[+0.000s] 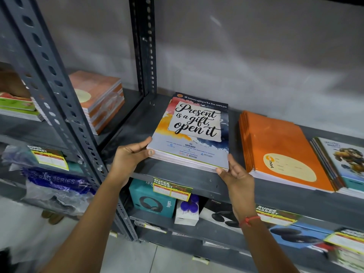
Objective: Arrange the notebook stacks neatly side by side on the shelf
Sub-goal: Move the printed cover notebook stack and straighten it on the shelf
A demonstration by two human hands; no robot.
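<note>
A stack of notebooks (194,127) with the cover "Present is a gift, open it" lies flat on the dark grey shelf (137,123). My left hand (131,154) grips its near left corner, thumb on top. My right hand (235,174) presses against its near right corner with fingers extended. To the right, apart from it, lies an orange notebook stack (283,150), and beside that a stack with a cartoon cover (342,164) at the frame's right edge.
A perforated grey upright (59,91) stands left of the shelf, another upright (144,46) at the back. An orange-brown stack (98,99) sits on the neighbouring shelf at left. Headphone boxes (153,200) and price labels (171,188) fill the lower shelf.
</note>
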